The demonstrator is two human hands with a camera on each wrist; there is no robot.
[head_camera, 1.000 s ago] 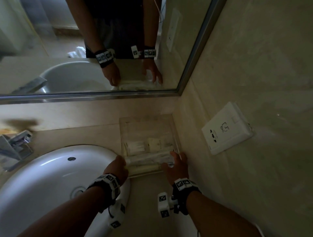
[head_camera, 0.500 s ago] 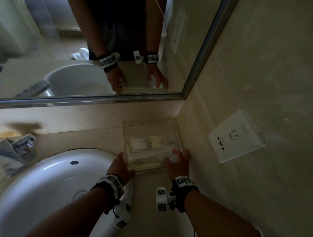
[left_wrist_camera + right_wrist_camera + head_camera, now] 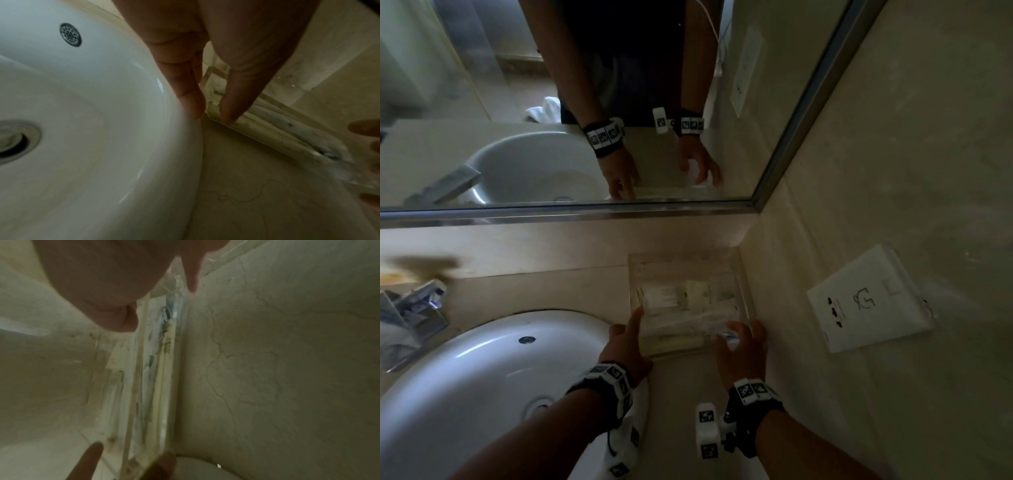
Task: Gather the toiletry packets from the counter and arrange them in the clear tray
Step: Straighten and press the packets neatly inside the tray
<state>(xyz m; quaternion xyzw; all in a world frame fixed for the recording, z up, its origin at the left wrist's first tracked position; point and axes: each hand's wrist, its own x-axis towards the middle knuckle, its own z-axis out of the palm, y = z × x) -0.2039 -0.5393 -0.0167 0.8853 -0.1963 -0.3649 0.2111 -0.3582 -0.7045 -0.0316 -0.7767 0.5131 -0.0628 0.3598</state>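
Nearest the viewer, two forearms with marker bands at the wrists reached forward over a beige stone surface (image 3: 681,383). The left hand (image 3: 625,346) lay along the near left corner of a clear tray (image 3: 744,291), fingers straight and close together, touching its left wall and gripping nothing. The right hand (image 3: 743,346) sat at the tray's near right corner, fingers spread and bent a little against the wall. Whether it pinched that wall or only rested on it could not be told.

The tray stood on the surface between a white basin (image 3: 482,394) on the left and the side wall on the right, tucked toward the back right corner under the mirror (image 3: 551,102). Inside it lay the toiletry packets (image 3: 688,308): long ones side by side along the near wall, shorter pale ones behind them. The far part of the tray looked bare.

A second earlier both hands had held a long packet over the near part of the tray. Now that packet lay down among the others and the hands had moved out to the tray's corners. The tray itself sat slightly nearer the back wall than before.

No loose packets showed on the visible surface. That suggested the gathering was finished or nearly so, with the hands now squaring the tray in its place. Farther off were a tap (image 3: 414,308) at the left edge and a white socket cover (image 3: 869,301) on the right wall.
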